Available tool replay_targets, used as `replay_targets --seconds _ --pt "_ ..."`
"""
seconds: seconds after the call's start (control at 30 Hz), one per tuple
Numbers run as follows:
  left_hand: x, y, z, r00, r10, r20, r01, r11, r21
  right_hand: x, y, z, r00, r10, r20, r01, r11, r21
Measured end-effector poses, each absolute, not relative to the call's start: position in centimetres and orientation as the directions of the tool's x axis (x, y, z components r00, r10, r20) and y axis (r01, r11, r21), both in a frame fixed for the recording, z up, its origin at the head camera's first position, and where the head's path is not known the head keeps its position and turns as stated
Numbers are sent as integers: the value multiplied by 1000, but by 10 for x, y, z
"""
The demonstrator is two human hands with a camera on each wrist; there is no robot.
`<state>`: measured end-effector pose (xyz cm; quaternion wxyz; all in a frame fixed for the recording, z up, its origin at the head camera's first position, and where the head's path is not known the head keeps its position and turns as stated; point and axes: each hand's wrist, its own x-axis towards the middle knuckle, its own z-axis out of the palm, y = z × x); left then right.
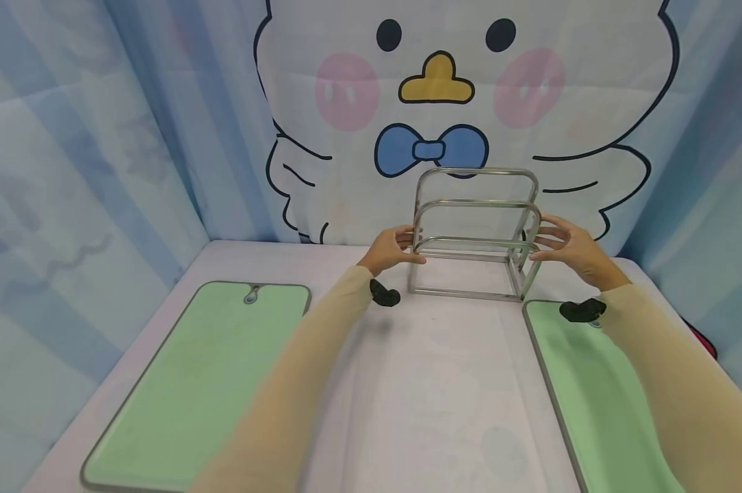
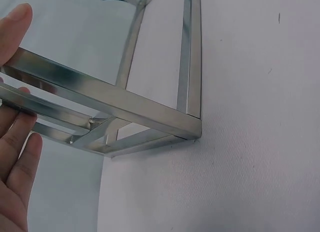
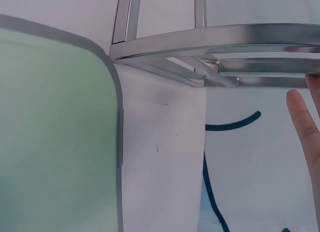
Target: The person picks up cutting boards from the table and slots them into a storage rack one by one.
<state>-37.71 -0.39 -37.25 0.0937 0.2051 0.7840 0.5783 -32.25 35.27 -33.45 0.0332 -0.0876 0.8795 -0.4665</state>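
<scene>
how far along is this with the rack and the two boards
Early on. The metal rack stands upright at the back of the table. The left hand holds its left side, while the right hand is at its right side with fingers spread. Both green boards lie flat, and none sits in the rack.

A white tabletop [image 1: 432,383] sits enclosed by pale blue striped fabric walls [image 1: 87,157] — the rear backdrop [image 1: 445,89] printed with a cartoon white bird, yellow beak, pink cheeks, blue bow tie. Two green cutting boards [image 1: 198,383] flank the surface under soft, even light.
</scene>
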Motion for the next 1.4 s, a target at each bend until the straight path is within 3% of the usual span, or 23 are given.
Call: replay_targets --seconds 0.4,1.4 --pt "-376 -34 -375 -889 447 97 233 260 937 -319 326 -340 -972 -208 106 -204 538 -818" --pt "-344 -80 -373 -881 460 109 287 337 897 -300 285 -339 -969 -227 96 -206 530 -823"
